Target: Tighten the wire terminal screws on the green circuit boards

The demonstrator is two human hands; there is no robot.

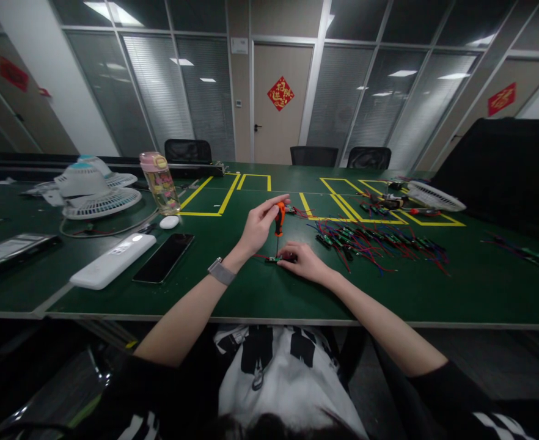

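My left hand [258, 226] pinches the orange handle of a small screwdriver [279, 221], held upright with its tip down on a small green circuit board [273, 259]. My right hand [300, 260] lies on the green table [457, 287], fingers curled and pressed on that board to steady it. Red wires trail from the board. A watch sits on my left wrist.
A pile of similar boards with red and blue wires [374, 239] lies to the right. On the left are a black phone [164, 257], a white power bank [112, 260], a white mouse [169, 222], a pink-capped bottle [160, 182] and white fan parts [96, 189]. Another fan grille [436, 196] lies far right.
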